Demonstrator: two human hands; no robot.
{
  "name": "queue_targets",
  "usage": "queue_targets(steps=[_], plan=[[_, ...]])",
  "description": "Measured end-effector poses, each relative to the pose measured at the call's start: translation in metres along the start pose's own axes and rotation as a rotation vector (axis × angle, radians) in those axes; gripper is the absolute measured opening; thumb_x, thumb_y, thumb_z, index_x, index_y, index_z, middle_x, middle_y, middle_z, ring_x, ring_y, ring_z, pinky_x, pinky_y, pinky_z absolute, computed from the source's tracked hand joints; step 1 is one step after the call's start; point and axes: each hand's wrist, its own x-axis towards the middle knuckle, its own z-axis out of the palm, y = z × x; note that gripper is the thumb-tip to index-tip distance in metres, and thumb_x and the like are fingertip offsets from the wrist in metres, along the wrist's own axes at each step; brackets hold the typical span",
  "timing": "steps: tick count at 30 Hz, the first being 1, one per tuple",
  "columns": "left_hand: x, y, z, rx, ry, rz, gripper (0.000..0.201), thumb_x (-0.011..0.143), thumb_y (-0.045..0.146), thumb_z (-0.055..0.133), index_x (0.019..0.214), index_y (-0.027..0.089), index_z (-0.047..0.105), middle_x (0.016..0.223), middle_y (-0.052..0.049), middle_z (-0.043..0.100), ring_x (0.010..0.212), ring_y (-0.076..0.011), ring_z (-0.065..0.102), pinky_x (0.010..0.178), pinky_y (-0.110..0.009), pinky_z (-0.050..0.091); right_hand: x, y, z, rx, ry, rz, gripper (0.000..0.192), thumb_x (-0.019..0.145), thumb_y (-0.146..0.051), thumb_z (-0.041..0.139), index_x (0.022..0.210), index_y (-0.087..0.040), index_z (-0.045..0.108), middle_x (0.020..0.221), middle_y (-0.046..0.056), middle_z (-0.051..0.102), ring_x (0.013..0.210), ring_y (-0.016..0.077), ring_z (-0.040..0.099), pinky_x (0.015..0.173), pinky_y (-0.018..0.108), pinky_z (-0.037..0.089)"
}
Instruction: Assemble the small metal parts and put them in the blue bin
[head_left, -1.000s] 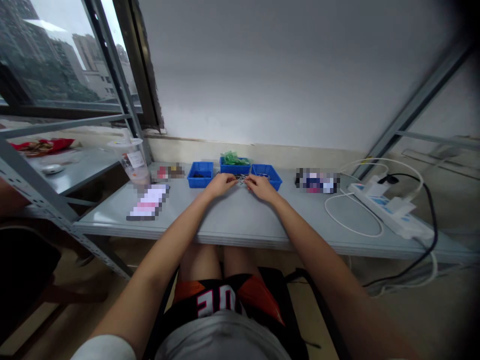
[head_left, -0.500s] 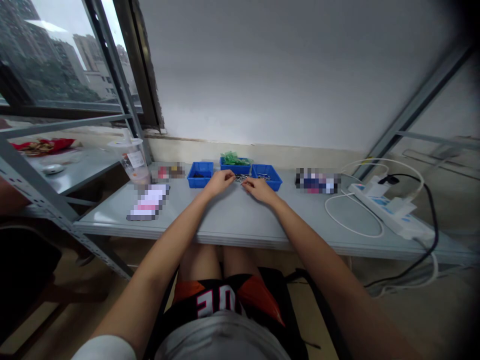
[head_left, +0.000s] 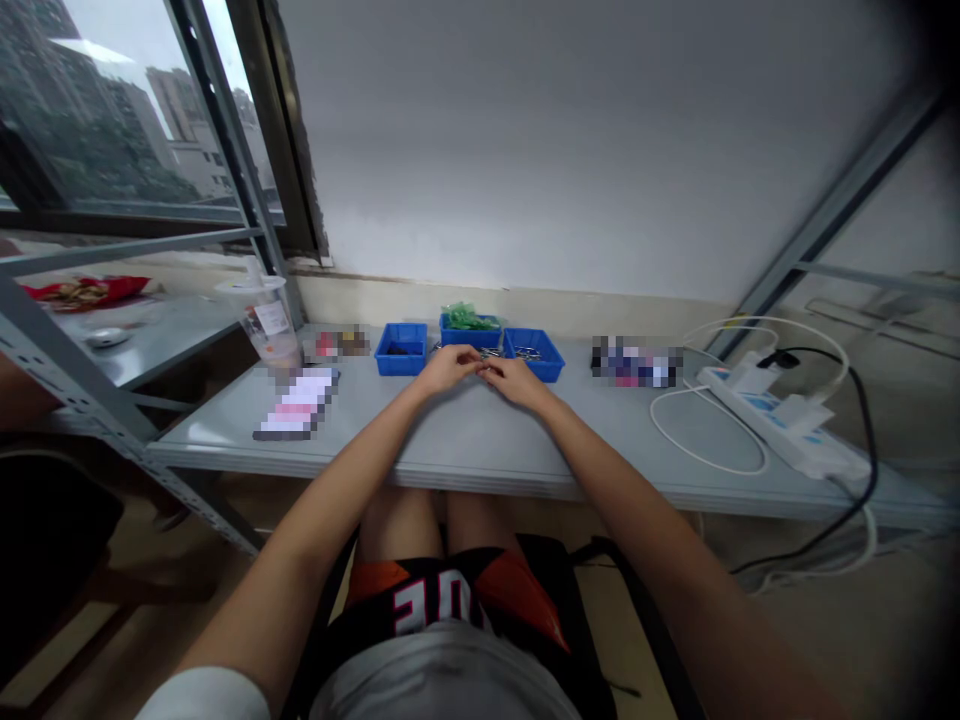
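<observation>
The left hand point(head_left: 448, 368) and right hand point(head_left: 516, 378) meet fingertip to fingertip on the surface point(head_left: 480, 440), just before the blue trays point(head_left: 534, 352), pinching some tiny metal bits too small to name.

Worktop point(head_left: 465, 440): three bins point(head_left: 400, 350) in a row at the back; cup point(head_left: 264, 322) left of them; power strip point(head_left: 780, 420) far right; both hands before the bins.
</observation>
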Motion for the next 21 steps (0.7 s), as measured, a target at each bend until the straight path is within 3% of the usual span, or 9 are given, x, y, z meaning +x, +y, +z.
queue_targets(steps=[3,7,17,21], plan=[[-0.0014,0.0001,-0.0014,0.045,0.058,-0.034,0.017,0.081,0.025,0.059,0.088,0.011,0.067,0.084,-0.006,0.070,0.076,-0.0163,0.062,0.074,-0.027,0.048,0.0003,0.0002,-0.0024,0.019,0.050,0.029,0.022,0.091,-0.033,0.052,0.092,-0.017,0.067,0.068,0.001,0.062,0.063,0.0145,0.053,0.064,0.025,0.036],[-0.0016,-0.0025,-0.0031,0.106,0.017,-0.023,0.017,0.080,0.023,0.059,0.089,0.012,0.068,0.085,-0.006,0.071,0.078,-0.0170,0.063,0.076,-0.027,0.048,0.0001,0.0002,-0.0054,0.042,0.122,0.030,0.024,0.092,-0.035,0.050,0.098,-0.017,0.065,0.067,0.001,0.062,0.062,0.0150,0.055,0.064,0.026,0.038],[-0.0012,-0.0031,-0.0047,0.128,-0.037,0.031,0.020,0.084,0.024,0.058,0.094,0.013,0.072,0.091,-0.008,0.073,0.080,-0.0174,0.063,0.080,-0.030,0.048,-0.0014,-0.0009,-0.0066,0.031,0.098,0.040,0.021,0.093,-0.031,0.048,0.094,-0.018,0.064,0.066,0.001,0.064,0.062,0.0147,0.056,0.066,0.025,0.040],[-0.0018,-0.0020,-0.0049,0.130,0.007,0.006,0.021,0.085,0.026,0.060,0.095,0.013,0.072,0.092,-0.008,0.072,0.081,-0.0169,0.062,0.079,-0.028,0.046,-0.0024,-0.0019,-0.0085,0.023,0.087,0.033,0.021,0.093,-0.029,0.047,0.089,-0.018,0.064,0.067,0.001,0.064,0.063,0.0147,0.057,0.067,0.025,0.040]])
